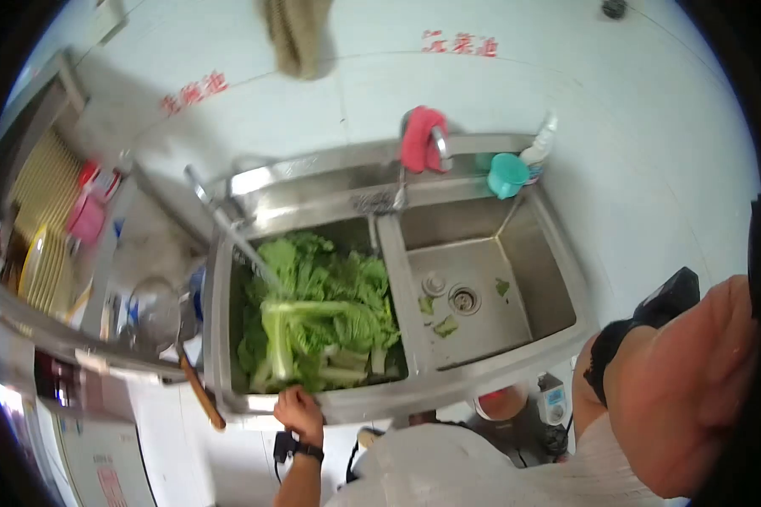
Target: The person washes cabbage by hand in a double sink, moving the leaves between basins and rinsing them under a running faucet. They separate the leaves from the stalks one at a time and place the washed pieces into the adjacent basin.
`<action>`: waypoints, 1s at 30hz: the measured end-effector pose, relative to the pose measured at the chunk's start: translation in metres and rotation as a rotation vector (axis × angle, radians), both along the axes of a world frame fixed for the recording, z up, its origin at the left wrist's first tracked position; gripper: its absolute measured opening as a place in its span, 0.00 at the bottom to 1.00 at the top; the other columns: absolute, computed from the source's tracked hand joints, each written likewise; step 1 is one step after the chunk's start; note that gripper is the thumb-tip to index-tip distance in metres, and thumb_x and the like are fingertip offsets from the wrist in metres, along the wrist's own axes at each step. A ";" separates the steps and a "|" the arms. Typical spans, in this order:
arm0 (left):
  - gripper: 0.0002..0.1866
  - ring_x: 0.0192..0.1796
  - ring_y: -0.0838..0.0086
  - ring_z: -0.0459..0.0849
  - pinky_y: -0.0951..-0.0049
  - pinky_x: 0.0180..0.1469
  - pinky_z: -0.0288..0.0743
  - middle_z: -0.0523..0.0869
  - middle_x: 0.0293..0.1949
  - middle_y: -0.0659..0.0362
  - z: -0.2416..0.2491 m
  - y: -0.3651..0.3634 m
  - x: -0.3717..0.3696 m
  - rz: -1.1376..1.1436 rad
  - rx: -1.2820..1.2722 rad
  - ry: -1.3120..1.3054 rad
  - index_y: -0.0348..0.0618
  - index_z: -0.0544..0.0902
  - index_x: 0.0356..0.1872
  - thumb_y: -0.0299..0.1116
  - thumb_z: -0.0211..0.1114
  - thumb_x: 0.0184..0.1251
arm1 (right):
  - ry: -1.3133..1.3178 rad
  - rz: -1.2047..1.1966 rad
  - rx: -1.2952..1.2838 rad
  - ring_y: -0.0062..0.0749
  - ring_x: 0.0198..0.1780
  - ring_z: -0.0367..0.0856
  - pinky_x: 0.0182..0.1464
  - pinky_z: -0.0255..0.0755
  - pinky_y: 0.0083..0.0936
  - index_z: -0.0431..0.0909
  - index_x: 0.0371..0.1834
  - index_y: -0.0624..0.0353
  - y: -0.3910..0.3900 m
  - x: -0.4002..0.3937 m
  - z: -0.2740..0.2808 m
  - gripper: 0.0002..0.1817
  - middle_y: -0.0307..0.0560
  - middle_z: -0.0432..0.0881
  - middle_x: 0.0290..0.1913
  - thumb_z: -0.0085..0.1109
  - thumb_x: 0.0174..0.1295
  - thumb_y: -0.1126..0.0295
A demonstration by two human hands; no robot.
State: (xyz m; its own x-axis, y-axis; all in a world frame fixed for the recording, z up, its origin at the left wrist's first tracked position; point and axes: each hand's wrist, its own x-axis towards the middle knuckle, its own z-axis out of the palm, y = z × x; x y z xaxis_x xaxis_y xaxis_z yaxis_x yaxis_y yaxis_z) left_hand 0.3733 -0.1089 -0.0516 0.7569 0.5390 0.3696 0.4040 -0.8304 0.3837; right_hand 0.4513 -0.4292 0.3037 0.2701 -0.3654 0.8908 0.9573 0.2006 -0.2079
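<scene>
My left hand (pixel 298 411), with a dark band at its wrist, is closed at the front rim of the steel double sink (pixel 431 389). In the left basin beside it lies a heap of leafy green vegetables (pixel 321 313) with thick pale stalks. A long metal spout (pixel 241 241) reaches over the leaves. My right hand (pixel 689 393) is raised very close to the camera at the right edge, away from the sink. A black strap sits at its wrist, and its fingers run out of sight at the dark border.
The right basin (pixel 511 313) holds a drain and several leaf scraps. A pink cloth (pixel 423 139) hangs over the back tap. Behind the right basin stand a turquoise cup (pixel 508 175) and a white bottle (pixel 539 148). A wooden-handled strainer (pixel 199 389) sticks out at the left.
</scene>
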 end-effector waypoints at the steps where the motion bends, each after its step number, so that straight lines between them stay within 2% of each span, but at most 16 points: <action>1: 0.02 0.26 0.60 0.71 0.62 0.32 0.62 0.75 0.25 0.57 0.001 -0.002 -0.012 0.029 0.047 0.034 0.49 0.75 0.23 0.29 0.55 0.47 | 0.006 -0.029 -0.045 0.20 0.20 0.64 0.17 0.54 0.16 0.60 0.12 0.58 0.002 0.003 0.002 0.17 0.35 0.60 0.15 0.60 0.44 0.67; 4: 0.01 0.25 0.60 0.73 0.59 0.27 0.63 0.75 0.22 0.56 -0.010 0.000 0.001 0.020 -0.024 0.095 0.49 0.76 0.22 0.31 0.57 0.45 | 0.059 -0.103 -0.173 0.19 0.20 0.64 0.18 0.54 0.16 0.61 0.13 0.58 0.006 0.011 0.005 0.16 0.35 0.61 0.16 0.60 0.44 0.68; 5: 0.02 0.23 0.62 0.75 0.61 0.23 0.64 0.76 0.20 0.57 -0.030 0.005 0.003 -0.005 -0.007 -0.085 0.50 0.77 0.20 0.30 0.57 0.43 | 0.109 -0.137 -0.244 0.19 0.21 0.64 0.18 0.54 0.16 0.62 0.14 0.58 0.007 0.011 0.005 0.15 0.35 0.61 0.16 0.60 0.44 0.68; 6: 0.02 0.21 0.64 0.76 0.63 0.21 0.66 0.77 0.17 0.57 -0.010 0.005 -0.001 -0.046 -0.002 -0.011 0.50 0.78 0.19 0.30 0.57 0.41 | 0.159 -0.171 -0.318 0.19 0.21 0.64 0.18 0.54 0.16 0.62 0.14 0.58 0.010 0.003 0.005 0.15 0.35 0.61 0.16 0.60 0.44 0.68; 7: 0.03 0.24 0.63 0.77 0.64 0.26 0.69 0.78 0.19 0.56 -0.007 0.000 0.002 0.042 -0.074 0.092 0.48 0.79 0.20 0.30 0.57 0.40 | 0.214 -0.210 -0.416 0.19 0.21 0.64 0.18 0.55 0.16 0.62 0.15 0.58 0.012 -0.002 0.003 0.14 0.35 0.62 0.17 0.60 0.44 0.69; 8: 0.05 0.26 0.61 0.78 0.64 0.29 0.71 0.79 0.21 0.55 -0.026 0.008 -0.004 0.020 -0.083 -0.021 0.47 0.80 0.22 0.32 0.57 0.42 | 0.230 -0.220 -0.506 0.19 0.21 0.64 0.18 0.55 0.16 0.63 0.15 0.58 0.018 -0.004 0.002 0.14 0.35 0.62 0.17 0.60 0.44 0.69; 9: 0.06 0.29 0.60 0.78 0.63 0.32 0.71 0.80 0.25 0.54 -0.011 0.008 -0.004 -0.011 -0.108 0.097 0.47 0.80 0.25 0.32 0.56 0.44 | 0.231 -0.223 -0.566 0.19 0.21 0.64 0.18 0.55 0.16 0.63 0.16 0.58 0.023 -0.005 0.005 0.13 0.36 0.62 0.17 0.60 0.44 0.69; 12: 0.10 0.41 0.62 0.74 0.63 0.46 0.63 0.78 0.35 0.57 0.012 -0.004 -0.012 0.053 -0.158 0.196 0.49 0.77 0.34 0.37 0.51 0.53 | 0.197 -0.143 -0.674 0.19 0.21 0.65 0.19 0.55 0.15 0.64 0.17 0.59 0.041 -0.002 0.006 0.12 0.36 0.63 0.18 0.60 0.44 0.70; 20: 0.06 0.35 0.61 0.76 0.62 0.42 0.65 0.79 0.31 0.58 0.010 -0.005 -0.008 0.117 -0.103 0.056 0.49 0.78 0.26 0.34 0.52 0.50 | 0.056 0.070 -0.564 0.19 0.21 0.66 0.20 0.57 0.15 0.67 0.21 0.59 0.071 0.016 0.011 0.09 0.37 0.66 0.20 0.59 0.44 0.72; 23: 0.06 0.26 0.57 0.77 0.58 0.28 0.68 0.78 0.21 0.53 0.017 0.004 -0.003 0.022 -0.083 0.288 0.45 0.78 0.19 0.33 0.53 0.46 | -0.038 0.080 -0.441 0.19 0.22 0.66 0.20 0.57 0.15 0.68 0.23 0.59 0.073 0.022 0.011 0.08 0.37 0.67 0.21 0.59 0.44 0.73; 24: 0.06 0.24 0.58 0.77 0.58 0.26 0.67 0.76 0.18 0.53 0.003 0.007 -0.003 -0.001 -0.191 0.265 0.44 0.77 0.17 0.32 0.54 0.44 | -0.071 0.074 -0.397 0.19 0.22 0.66 0.20 0.57 0.15 0.68 0.23 0.59 0.071 0.026 0.010 0.08 0.37 0.67 0.21 0.59 0.44 0.73; 25: 0.06 0.23 0.58 0.76 0.59 0.25 0.66 0.75 0.16 0.53 0.003 0.004 -0.003 0.004 -0.047 0.040 0.45 0.77 0.17 0.33 0.54 0.44 | -0.105 0.069 -0.358 0.19 0.22 0.66 0.20 0.57 0.15 0.69 0.24 0.60 0.067 0.030 0.008 0.08 0.37 0.68 0.22 0.59 0.44 0.74; 26: 0.05 0.22 0.58 0.75 0.59 0.24 0.64 0.74 0.16 0.53 -0.017 0.011 -0.003 0.018 0.031 0.118 0.46 0.77 0.18 0.33 0.55 0.43 | -0.145 0.069 -0.314 0.19 0.22 0.66 0.20 0.57 0.14 0.69 0.24 0.60 0.064 0.035 0.008 0.08 0.37 0.68 0.22 0.59 0.44 0.74; 27: 0.03 0.22 0.58 0.74 0.59 0.25 0.63 0.75 0.17 0.54 -0.031 0.015 -0.009 -0.045 -0.016 0.010 0.47 0.77 0.19 0.32 0.56 0.43 | -0.183 0.050 -0.290 0.19 0.22 0.66 0.20 0.58 0.14 0.69 0.25 0.60 0.058 0.037 0.007 0.07 0.38 0.69 0.22 0.59 0.44 0.74; 28: 0.02 0.24 0.58 0.74 0.59 0.27 0.63 0.75 0.19 0.54 -0.029 0.009 -0.009 0.030 -0.237 0.014 0.47 0.76 0.20 0.30 0.56 0.44 | -0.214 0.020 -0.295 0.19 0.22 0.66 0.21 0.58 0.14 0.70 0.25 0.60 0.051 0.039 0.007 0.07 0.38 0.69 0.23 0.59 0.44 0.74; 30: 0.03 0.31 0.62 0.74 0.63 0.35 0.63 0.76 0.25 0.57 -0.003 -0.005 -0.002 0.111 -0.056 0.121 0.48 0.76 0.22 0.29 0.53 0.47 | -0.288 -0.050 -0.318 0.19 0.22 0.67 0.21 0.58 0.14 0.71 0.26 0.60 0.043 0.043 0.004 0.07 0.38 0.70 0.23 0.59 0.44 0.75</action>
